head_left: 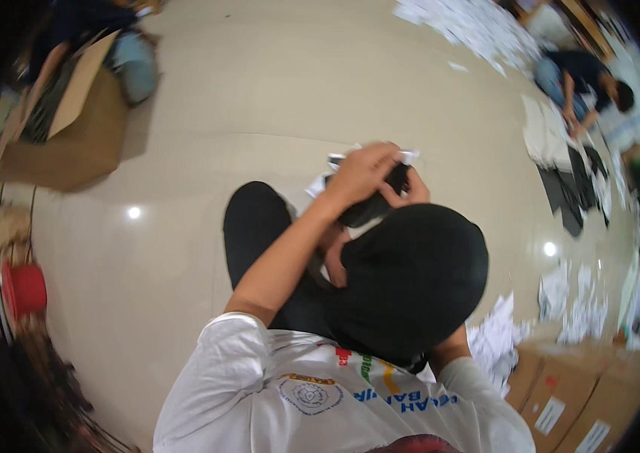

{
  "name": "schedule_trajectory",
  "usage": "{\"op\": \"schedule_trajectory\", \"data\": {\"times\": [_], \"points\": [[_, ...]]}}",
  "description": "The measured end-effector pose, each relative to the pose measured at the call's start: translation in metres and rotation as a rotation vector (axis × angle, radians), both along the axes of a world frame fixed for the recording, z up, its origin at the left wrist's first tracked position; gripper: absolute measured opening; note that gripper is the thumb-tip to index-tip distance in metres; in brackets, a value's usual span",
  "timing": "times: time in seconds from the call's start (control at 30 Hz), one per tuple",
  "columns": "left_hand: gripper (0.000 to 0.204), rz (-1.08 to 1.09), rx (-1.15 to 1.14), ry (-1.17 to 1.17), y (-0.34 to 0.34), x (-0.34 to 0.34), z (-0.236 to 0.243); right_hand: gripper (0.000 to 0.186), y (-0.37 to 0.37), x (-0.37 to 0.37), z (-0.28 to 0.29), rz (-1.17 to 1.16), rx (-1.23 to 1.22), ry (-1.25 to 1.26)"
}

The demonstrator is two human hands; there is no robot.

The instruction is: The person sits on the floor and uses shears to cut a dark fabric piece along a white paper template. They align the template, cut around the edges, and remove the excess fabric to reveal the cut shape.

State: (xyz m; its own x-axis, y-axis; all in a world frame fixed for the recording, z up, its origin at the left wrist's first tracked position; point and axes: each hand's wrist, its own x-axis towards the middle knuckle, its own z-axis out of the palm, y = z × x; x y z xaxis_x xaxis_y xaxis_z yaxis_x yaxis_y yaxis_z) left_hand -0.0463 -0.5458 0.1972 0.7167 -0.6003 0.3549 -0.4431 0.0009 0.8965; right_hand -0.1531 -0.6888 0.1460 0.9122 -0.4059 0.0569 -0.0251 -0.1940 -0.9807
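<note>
Just beyond my raised knees, both hands are at a small dark bundle [365, 211] that looks like folded black fabric. White paper [315, 186] sticks out at its edges. My left hand [367, 172] reaches over the top of the bundle with its fingers bent against the far edge. My right hand [415, 190] grips the bundle's right side, its thumb spread towards the left hand. The knee hides part of the right hand and forearm. My bare foot [333, 260] shows between the knees, below the bundle.
A person sits by an open cardboard box [86, 143] at the far left. At the far right another person [584, 83] bends over white and dark fabric pieces [565, 166]. White scraps [478, 30] lie at the back. Cardboard boxes [569, 392] stand at the near right, a red container [25, 289] at the left.
</note>
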Motion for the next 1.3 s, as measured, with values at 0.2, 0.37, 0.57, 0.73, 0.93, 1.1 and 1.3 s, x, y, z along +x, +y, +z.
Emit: {"op": "schedule_trajectory", "data": {"times": [0.2, 0.37, 0.57, 0.73, 0.93, 1.1, 1.3], "points": [[0.030, -0.016, -0.075, -0.033, 0.021, 0.003, 0.021, 0.039, 0.003, 0.026, 0.032, 0.226, -0.181, 0.002], [0.031, -0.003, -0.261, 0.091, 0.024, 0.003, 0.033, 0.035, 0.002, 0.027, 0.090, 0.394, 0.260, 0.074], [0.032, -0.059, -0.008, 0.054, 0.039, 0.004, 0.064, 0.027, -0.009, 0.030, 0.128, 0.566, 0.041, 0.323], [0.036, -0.086, 0.062, 0.087, 0.056, 0.014, 0.070, 0.017, -0.009, 0.041, 0.185, 0.446, -0.046, 0.207], [0.026, 0.045, -0.035, 0.148, 0.076, 0.031, 0.068, 0.024, -0.034, 0.051, 0.264, 0.243, -0.032, -0.283], [0.010, 0.119, -0.144, 0.225, 0.101, 0.043, 0.077, 0.028, -0.033, 0.055, 0.302, 0.152, 0.028, -0.462], [0.016, 0.170, -0.610, 0.355, 0.128, 0.059, 0.106, 0.026, -0.048, 0.051, 0.310, 0.066, 0.076, -0.575]]}}
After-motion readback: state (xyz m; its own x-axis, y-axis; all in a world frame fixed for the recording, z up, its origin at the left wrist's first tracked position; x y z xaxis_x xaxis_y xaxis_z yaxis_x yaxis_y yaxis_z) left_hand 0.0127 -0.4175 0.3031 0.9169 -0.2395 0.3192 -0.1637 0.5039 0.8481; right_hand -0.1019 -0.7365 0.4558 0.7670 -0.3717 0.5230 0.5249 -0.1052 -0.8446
